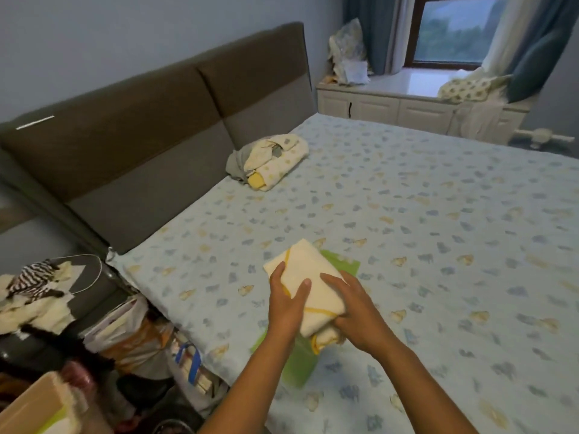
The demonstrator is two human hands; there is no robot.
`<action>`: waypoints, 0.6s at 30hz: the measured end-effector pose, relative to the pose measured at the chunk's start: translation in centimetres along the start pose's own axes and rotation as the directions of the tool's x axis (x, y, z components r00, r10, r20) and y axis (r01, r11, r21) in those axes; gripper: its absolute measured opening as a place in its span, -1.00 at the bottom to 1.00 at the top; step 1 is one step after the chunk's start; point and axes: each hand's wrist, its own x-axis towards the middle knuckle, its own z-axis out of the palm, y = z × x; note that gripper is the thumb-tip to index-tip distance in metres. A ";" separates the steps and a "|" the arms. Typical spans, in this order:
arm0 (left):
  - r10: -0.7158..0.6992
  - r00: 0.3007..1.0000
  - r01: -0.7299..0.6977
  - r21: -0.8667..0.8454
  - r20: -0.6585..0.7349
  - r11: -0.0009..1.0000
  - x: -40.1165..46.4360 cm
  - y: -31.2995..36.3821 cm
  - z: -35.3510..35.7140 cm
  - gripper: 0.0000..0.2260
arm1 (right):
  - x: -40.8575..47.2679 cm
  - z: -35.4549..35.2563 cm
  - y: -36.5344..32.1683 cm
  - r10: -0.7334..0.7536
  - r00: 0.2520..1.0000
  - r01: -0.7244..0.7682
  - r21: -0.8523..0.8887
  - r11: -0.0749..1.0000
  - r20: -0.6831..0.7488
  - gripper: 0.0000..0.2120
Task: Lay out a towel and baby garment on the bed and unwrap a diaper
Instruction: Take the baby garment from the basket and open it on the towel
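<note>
Hands, left (286, 300) and right (351, 311), grip clamped on folded towel (308, 277) over green packet (297, 364).

I see both bare forearms reach forward from the bottom edge, converging toward the middle. My left hand (286, 300) is palm-down, fingers curled, thumb stretched forward and pressing flat. My right hand (351, 308) sits just beside it, fingers wrapped inward and gripping, wrist angled slightly left.
</note>
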 end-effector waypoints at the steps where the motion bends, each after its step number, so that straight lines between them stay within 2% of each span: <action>1: -0.013 1.000 0.013 -0.026 -0.005 1.000 2.0 -0.4 0.2 -0.45 | 1.9 0.6 0.6 -0.005 1.000 0.005 -0.018 1.000 -0.027 -0.17; 4: -0.081 0.997 0.080 -0.123 -0.003 0.989 7.2 -1.5 1.0 -0.55 | 6.4 2.0 2.7 0.006 0.995 -0.015 -0.082 0.996 -0.100 -0.13; 8: -0.138 0.990 0.140 -0.235 0.029 0.962 12.6 -3.2 3.0 -0.59 | 10.6 3.6 5.2 0.009 0.952 -0.076 -0.209 0.975 -0.306 -0.26; 10: -0.154 0.988 0.154 -0.242 0.018 0.958 15.1 -4.1 4.4 -0.60 | 12.8 4.3 7.1 0.022 0.943 -0.099 -0.216 0.971 -0.333 -0.29; 12: -0.170 0.985 0.166 -0.206 -0.001 0.964 17.5 -5.2 5.8 -0.62 | 14.9 5.0 9.4 0.066 0.940 -0.118 -0.137 0.983 -0.335 -0.38; 14: -0.162 0.987 0.158 -0.166 -0.009 0.973 20.3 -7.1 7.4 -0.67 | 17.1 5.6 11.9 0.134 0.924 -0.134 0.025 0.991 -0.358 -0.53; 17: -0.066 0.998 0.066 -0.094 0.000 0.993 24.6 -10.9 9.8 -0.71 | 21.0 6.9 16.2 0.260 0.877 -0.158 0.270 0.950 -0.404 -0.57; 18: -0.038 0.999 0.039 -0.079 0.009 0.996 25.9 -12.4 10.6 -0.70 | 22.4 7.2 17.7 0.316 0.866 -0.199 0.312 0.929 -0.388 -0.67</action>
